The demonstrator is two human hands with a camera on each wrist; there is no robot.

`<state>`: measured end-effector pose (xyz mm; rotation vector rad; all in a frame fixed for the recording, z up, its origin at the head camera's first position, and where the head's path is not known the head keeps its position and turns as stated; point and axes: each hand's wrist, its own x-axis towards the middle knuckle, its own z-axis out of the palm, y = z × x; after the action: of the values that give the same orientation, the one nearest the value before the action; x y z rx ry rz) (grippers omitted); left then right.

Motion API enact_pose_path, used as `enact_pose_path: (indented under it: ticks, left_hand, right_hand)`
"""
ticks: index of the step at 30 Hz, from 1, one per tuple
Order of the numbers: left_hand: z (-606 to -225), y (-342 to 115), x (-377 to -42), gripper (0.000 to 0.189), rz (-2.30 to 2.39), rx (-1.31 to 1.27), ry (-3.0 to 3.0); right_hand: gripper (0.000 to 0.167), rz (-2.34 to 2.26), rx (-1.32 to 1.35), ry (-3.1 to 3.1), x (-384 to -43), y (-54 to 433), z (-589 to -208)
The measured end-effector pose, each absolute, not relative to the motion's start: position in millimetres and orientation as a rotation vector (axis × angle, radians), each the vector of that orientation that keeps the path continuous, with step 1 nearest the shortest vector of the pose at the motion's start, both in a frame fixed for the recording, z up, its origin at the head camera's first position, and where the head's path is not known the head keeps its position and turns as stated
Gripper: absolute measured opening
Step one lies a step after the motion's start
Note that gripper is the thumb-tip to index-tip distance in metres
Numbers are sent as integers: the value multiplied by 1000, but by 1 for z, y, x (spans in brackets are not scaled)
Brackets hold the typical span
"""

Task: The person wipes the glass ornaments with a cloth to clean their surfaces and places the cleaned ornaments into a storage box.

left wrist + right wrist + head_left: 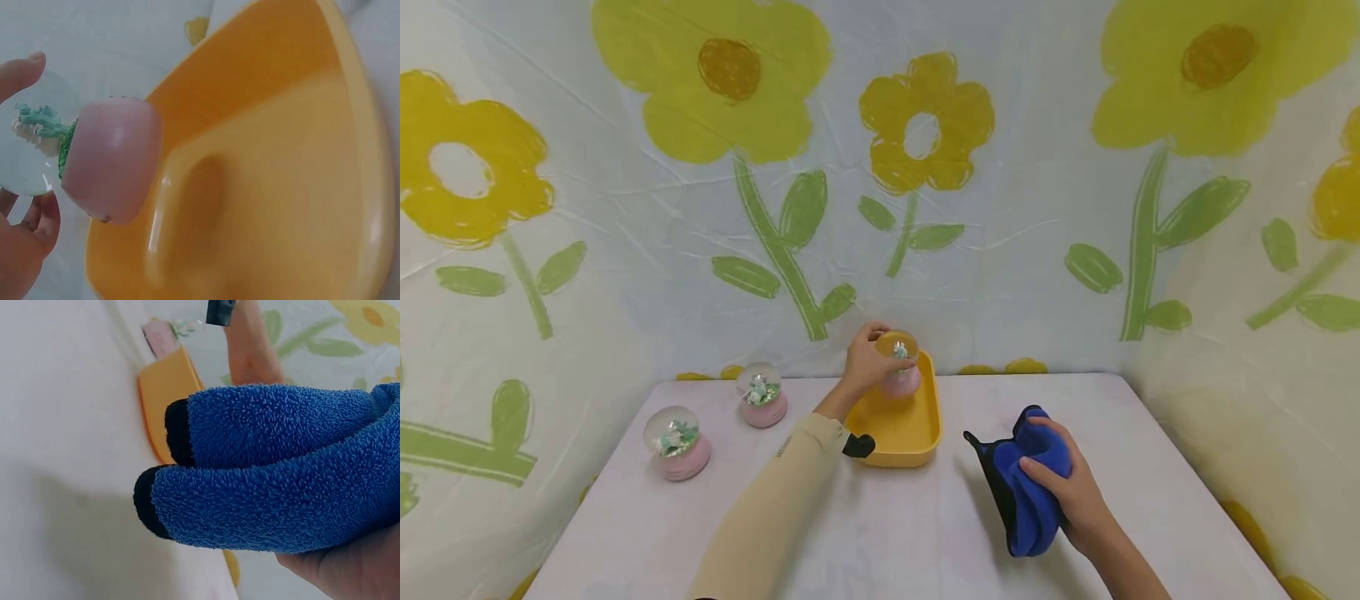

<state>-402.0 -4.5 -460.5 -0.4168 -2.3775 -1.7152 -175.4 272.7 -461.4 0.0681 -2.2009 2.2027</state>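
Blue cloth (1028, 504) gripped in right hand (1077, 492); left hand (868, 364) pinches snow globe (901, 382); pale table (917, 542), flower-printed backdrop (1015, 283) behind.

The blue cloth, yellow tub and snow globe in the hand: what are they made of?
Blue cloth: probably terry or microfibre, matte, with fuzzy little tufts.
Yellow tub: likely smooth plastic, with soft shiny highlights.
Snow globe: clear, shiny ball, either glass or plastic; its glossy pink base might be resin.

Three snow globes (899, 367) (762, 395) (677, 443) pair pink bases (114, 159) with mint-green and white figures (44, 125). The tray (901, 437) is yellow-orange, the towel (1033, 496) blue with black edging, the sleeve (775, 508) beige, the worktop (895, 533) pinkish-white; yellow flowers (955, 117) with green stems pattern the whitish backdrop (1022, 208).
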Motion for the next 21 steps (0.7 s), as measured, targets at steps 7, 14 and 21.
enact_pose_path:
  ticks: [7,14,21]
  left_hand:
    - [-466,0,-415,69,-1706,-423,-2369]
    - [-482,6,-415,70,-1685,-406,-2422]
    - [-484,14,-422,68,-1695,-433,-2374]
  right_hand:
    - [58,2167,50,-2207,-179,282,-458]
    - [58,2186,-34,-2220,-172,282,-469]
    - [58,2189,-24,-2196,-178,281,-470]
